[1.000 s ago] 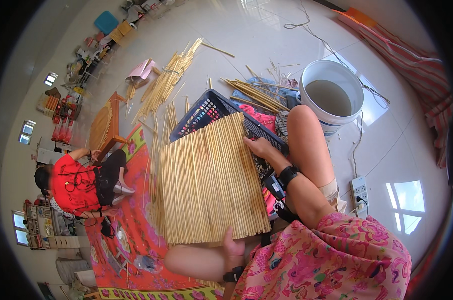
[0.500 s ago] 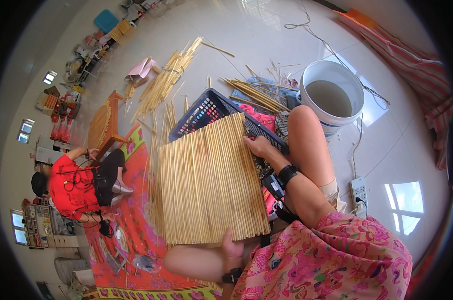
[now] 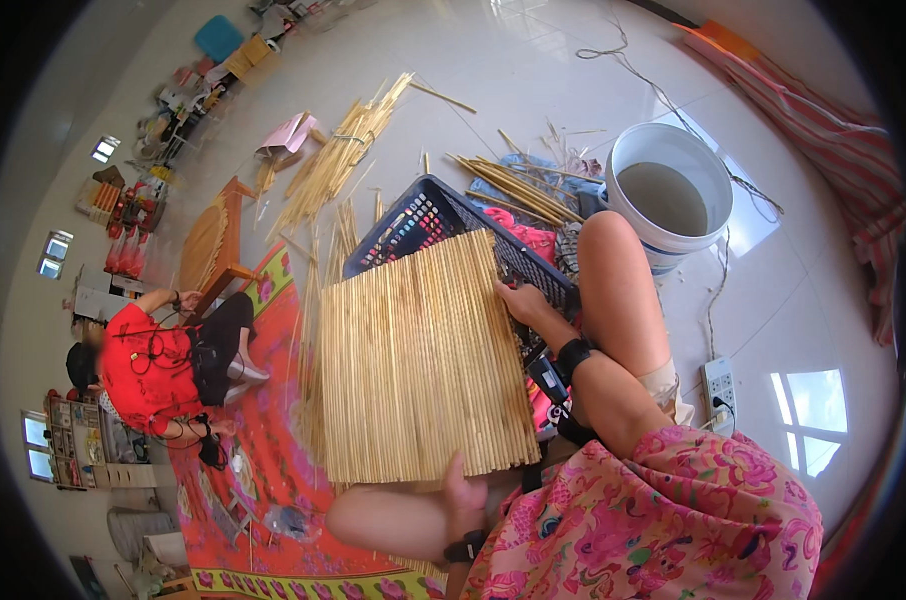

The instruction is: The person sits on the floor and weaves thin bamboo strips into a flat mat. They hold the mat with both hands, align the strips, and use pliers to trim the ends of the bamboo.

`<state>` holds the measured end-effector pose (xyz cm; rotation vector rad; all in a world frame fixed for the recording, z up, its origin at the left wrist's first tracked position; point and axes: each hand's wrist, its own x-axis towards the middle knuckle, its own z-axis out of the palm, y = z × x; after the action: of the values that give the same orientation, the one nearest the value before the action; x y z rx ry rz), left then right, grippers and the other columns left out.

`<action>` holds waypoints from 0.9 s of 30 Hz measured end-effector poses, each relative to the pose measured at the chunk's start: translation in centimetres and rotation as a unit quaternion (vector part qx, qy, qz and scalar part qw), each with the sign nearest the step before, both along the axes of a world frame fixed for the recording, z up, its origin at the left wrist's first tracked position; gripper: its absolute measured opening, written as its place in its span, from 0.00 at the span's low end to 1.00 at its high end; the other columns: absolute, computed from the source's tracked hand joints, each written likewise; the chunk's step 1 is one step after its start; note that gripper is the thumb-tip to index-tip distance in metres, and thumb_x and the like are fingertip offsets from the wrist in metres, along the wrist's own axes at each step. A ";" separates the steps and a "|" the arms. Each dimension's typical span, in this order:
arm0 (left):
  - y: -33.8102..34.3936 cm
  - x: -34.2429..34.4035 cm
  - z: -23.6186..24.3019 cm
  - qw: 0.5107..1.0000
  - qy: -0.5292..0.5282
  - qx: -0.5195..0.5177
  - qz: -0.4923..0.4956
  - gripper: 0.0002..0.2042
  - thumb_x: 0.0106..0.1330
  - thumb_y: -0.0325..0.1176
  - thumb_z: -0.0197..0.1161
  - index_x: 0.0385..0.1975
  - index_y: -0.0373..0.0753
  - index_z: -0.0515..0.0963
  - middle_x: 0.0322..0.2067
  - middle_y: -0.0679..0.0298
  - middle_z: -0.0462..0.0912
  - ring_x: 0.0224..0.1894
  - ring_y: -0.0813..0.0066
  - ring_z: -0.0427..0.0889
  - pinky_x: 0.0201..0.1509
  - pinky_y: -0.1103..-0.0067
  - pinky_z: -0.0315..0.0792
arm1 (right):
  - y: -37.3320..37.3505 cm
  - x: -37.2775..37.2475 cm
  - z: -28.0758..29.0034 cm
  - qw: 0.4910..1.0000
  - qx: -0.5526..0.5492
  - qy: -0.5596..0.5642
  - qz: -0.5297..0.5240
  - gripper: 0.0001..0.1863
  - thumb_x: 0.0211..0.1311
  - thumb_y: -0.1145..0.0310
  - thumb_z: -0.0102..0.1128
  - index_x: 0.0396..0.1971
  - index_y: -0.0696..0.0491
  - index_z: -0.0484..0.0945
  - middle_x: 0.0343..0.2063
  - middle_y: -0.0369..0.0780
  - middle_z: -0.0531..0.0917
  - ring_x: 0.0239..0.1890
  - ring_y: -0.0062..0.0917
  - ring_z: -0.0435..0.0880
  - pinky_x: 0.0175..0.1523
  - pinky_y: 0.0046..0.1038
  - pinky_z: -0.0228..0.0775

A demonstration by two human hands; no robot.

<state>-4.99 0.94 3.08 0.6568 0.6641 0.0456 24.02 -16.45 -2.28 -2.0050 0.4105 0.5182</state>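
Observation:
A flat mat of straw-coloured reed stalks (image 3: 413,370), laid side by side, rests tilted across my lap. My left hand (image 3: 464,492) grips its near edge, thumb on top and fingers hidden beneath. At the mat's right edge, my right hand (image 3: 522,302) is closed, with a small dark thing partly showing at its fingers; its kind is unclear. Behind the mat stands a dark blue plastic basket (image 3: 443,200) with perforated sides, partly covered by it.
A white bucket (image 3: 713,195) of greyish liquid stands beyond my right knee. Bundled stalks (image 3: 348,145) and loose stalks (image 3: 523,195) lie on the tiles. Left, a person in red (image 3: 153,350) sits on a red floral mat (image 3: 273,400) near a wooden stool (image 3: 213,240). A power strip (image 3: 718,390) lies right.
The view has shifted slightly. My right hand has moved slightly down along the mat's right edge, while my left hand stays at the near edge.

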 end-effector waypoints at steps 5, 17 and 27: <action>0.1 0.1 -0.3 1.000 -0.015 0.011 0.006 0.18 0.60 0.32 0.53 0.48 0.30 0.67 0.45 0.56 0.74 0.47 0.63 0.73 0.55 0.68 0.65 | 0.3 -1.4 -0.6 0.996 0.087 0.015 -0.021 0.41 0.50 0.39 0.49 0.38 0.70 0.74 0.42 0.60 0.75 0.49 0.47 0.73 0.52 0.33 0.63; 0.1 0.4 -0.1 1.000 0.004 0.004 0.016 0.17 0.59 0.33 0.54 0.47 0.33 0.69 0.44 0.58 0.75 0.46 0.65 0.74 0.52 0.69 0.67 | 1.2 -2.8 0.3 0.922 0.362 0.110 -0.081 0.25 0.52 0.60 0.59 0.43 0.66 0.72 0.40 0.47 0.77 0.38 0.34 0.77 0.40 0.35 0.68; -0.1 0.5 0.9 0.999 -0.023 0.007 -0.024 0.17 0.61 0.36 0.53 0.48 0.34 0.68 0.43 0.58 0.75 0.44 0.63 0.74 0.48 0.66 0.69 | 1.5 -3.3 1.3 0.787 0.584 0.174 -0.092 0.16 0.51 0.71 0.55 0.41 0.62 0.73 0.34 0.44 0.81 0.34 0.33 0.81 0.44 0.36 0.73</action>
<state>-4.50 0.86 3.94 0.6832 0.6032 0.0208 20.74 -14.90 -0.98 -0.6508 0.3565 0.7661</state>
